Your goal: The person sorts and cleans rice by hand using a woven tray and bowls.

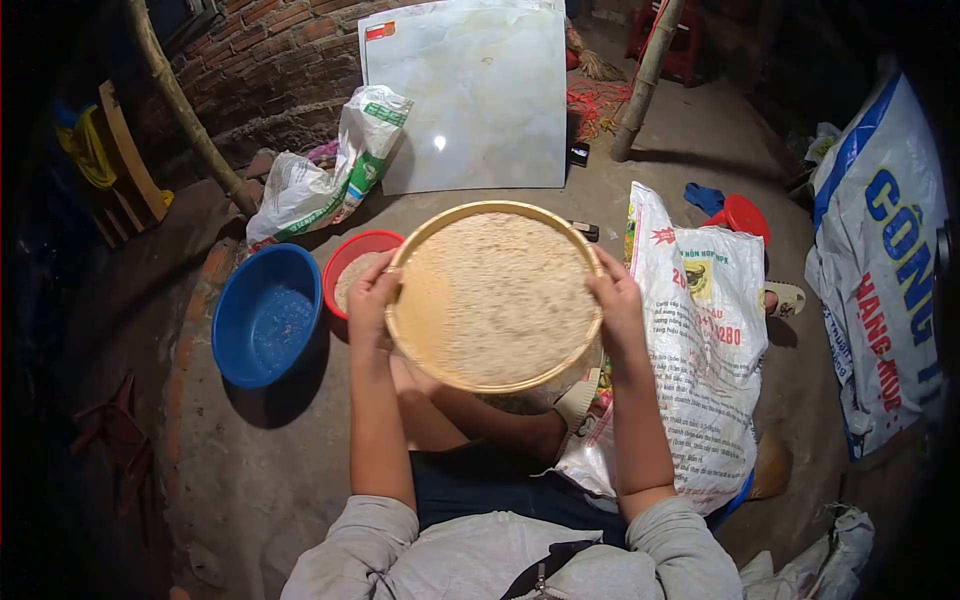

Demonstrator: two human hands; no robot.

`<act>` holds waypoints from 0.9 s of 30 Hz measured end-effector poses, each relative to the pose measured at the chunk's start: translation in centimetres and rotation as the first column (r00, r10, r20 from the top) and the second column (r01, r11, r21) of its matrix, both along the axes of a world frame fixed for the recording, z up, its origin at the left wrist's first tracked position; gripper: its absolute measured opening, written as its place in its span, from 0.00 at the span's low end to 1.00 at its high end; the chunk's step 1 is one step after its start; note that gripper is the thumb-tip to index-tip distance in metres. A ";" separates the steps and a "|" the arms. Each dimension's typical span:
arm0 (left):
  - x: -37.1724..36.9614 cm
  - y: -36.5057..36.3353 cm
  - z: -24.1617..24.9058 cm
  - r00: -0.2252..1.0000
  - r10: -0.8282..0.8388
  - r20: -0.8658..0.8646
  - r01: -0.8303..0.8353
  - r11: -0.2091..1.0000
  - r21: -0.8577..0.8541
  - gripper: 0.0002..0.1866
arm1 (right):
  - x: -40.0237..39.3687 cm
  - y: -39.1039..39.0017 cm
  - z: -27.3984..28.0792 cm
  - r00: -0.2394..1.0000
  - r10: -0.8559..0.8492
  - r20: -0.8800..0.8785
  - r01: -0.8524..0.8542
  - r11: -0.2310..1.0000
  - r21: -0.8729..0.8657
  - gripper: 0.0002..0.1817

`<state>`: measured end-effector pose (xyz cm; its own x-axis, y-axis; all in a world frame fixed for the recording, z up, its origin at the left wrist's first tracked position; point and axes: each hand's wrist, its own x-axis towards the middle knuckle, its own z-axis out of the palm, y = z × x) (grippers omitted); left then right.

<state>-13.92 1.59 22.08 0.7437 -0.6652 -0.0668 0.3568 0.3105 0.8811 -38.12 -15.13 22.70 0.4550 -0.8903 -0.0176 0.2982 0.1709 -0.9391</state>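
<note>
A round woven winnowing basket (425,300) is held up in front of me over my legs. My left hand (373,300) grips its left rim and my right hand (617,300) grips the right rim. Pale grain (520,290), blurred by motion, covers the middle and right of the basket, while the left part of the woven bottom shows bare. Just beyond my left hand stands a red bowl (333,262) with grain in it, partly hidden by that hand. Further left is a blue basin (268,315) with a few specks on its bottom.
White printed sacks (710,370) lie by my right arm, and a large sack (880,270) stands at the far right. A glossy panel (470,100) leans at the back beside a crumpled sack (340,170). Slanted poles (650,80) stand on both sides.
</note>
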 end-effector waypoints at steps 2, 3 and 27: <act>0.7 0.7 0.0 0.999 0.018 -0.052 -0.018 1.000 -0.005 0.18 | 0.8 1.4 0.9 0.998 0.025 -0.051 -0.028 0.999 -0.044 0.25; 0.6 0.8 -0.2 0.999 0.032 -0.028 -0.032 0.999 0.001 0.18 | 0.8 0.7 0.3 0.999 0.033 -0.039 -0.034 0.999 -0.038 0.25; 0.3 1.8 0.0 1.000 0.013 -0.026 -0.013 1.000 -0.016 0.19 | 0.1 0.4 0.3 0.981 0.102 -0.164 -0.116 0.990 -0.080 0.26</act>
